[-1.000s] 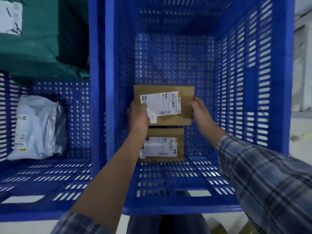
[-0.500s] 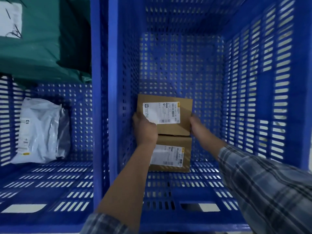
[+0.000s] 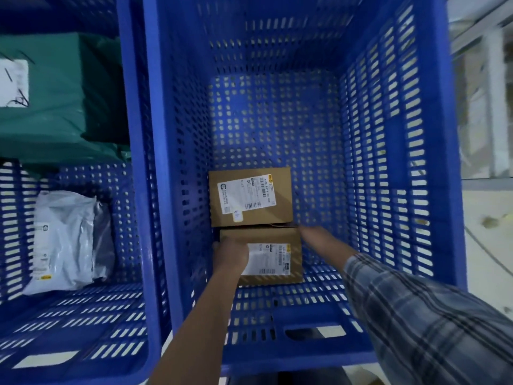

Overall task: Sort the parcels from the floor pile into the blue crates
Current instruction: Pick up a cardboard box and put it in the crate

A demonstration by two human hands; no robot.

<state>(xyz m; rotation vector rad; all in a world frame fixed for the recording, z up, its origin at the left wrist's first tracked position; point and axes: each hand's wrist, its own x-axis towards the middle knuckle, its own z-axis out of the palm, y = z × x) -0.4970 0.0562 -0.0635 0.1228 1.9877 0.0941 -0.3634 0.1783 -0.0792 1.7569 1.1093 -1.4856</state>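
Parcels, two brown cardboard boxes, lie on the perforated floor of the right blue crate (image 3: 388, 162) in the head view. The far box (image 3: 251, 197) sits flat with its white label up, against the crate's left wall; the near box (image 3: 273, 258) lies just in front of it, the two touching edge to edge. The left hand (image 3: 230, 252) rests on the near box's left end, covering part of its label, fingers curved over the top; whether they grip the edge cannot be told. The right hand (image 3: 319, 240) is blurred at the near box's far right corner, fingers stretched forward and loose, pinching nothing visible. A plaid sleeve (image 3: 416, 315) covers the right forearm; the left forearm is bare.

The left blue crate (image 3: 83, 315) stands side by side with the first. It holds a white poly mailer (image 3: 63, 240) leaning on its back wall and a large green bag (image 3: 55, 101) with a white label above. To the right of the crates lies pale floor (image 3: 488, 245), with a blurred light frame beyond.

Half a second ago both hands held the far box by its sides, still raised over the near one. Now that box is set down on the crate floor, and both hands have drawn back toward the near box. The camera view has also shifted, showing more of the right crate's rim.
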